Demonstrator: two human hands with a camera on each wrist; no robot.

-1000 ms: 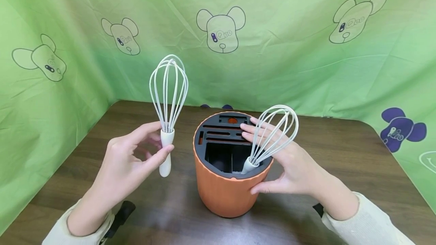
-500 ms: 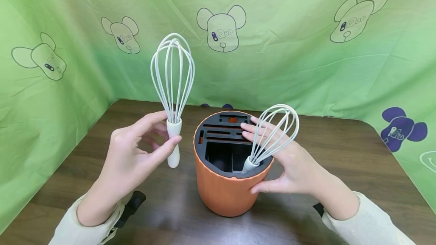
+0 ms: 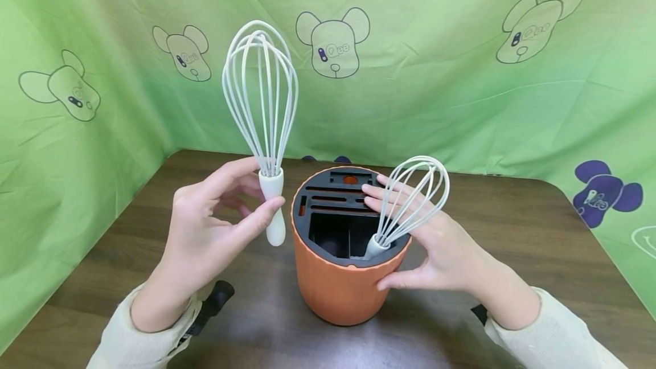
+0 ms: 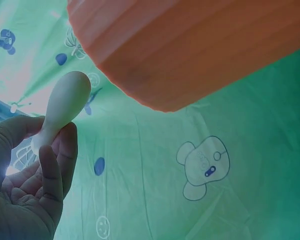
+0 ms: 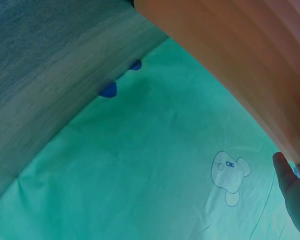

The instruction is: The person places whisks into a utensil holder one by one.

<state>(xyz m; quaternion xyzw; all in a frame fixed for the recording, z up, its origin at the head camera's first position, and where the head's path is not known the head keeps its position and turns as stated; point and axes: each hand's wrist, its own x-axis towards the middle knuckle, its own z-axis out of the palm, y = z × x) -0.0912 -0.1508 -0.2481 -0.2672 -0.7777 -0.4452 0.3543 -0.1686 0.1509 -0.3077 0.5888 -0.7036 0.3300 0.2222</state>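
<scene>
My left hand (image 3: 207, 218) pinches a white balloon whisk (image 3: 272, 185) by its handle, between thumb and fingers. It is nearly upright, wires up, in the air left of an orange utensil holder (image 3: 342, 295). In the left wrist view the handle (image 4: 69, 100) of that whisk sticks out past the fingertips, below the holder's orange side. A second white whisk (image 3: 377, 246) leans right in the holder's front compartment, its lower handle hidden inside. My right hand (image 3: 438, 246) rests on the holder's right side, fairly straight fingers over the black slotted top (image 3: 318, 187), behind the second whisk's wires, thumb against the orange wall.
The holder stands on a dark wooden table (image 3: 492, 209). A green cloth (image 3: 430, 101) with cartoon bear heads hangs behind and at both sides. The black top has narrow slots at the back and a larger divided opening (image 3: 330, 235) at the front.
My left hand has risen with its whisk and shifted a little right, closer to the holder. The right hand, the holder and the second whisk look the same.
</scene>
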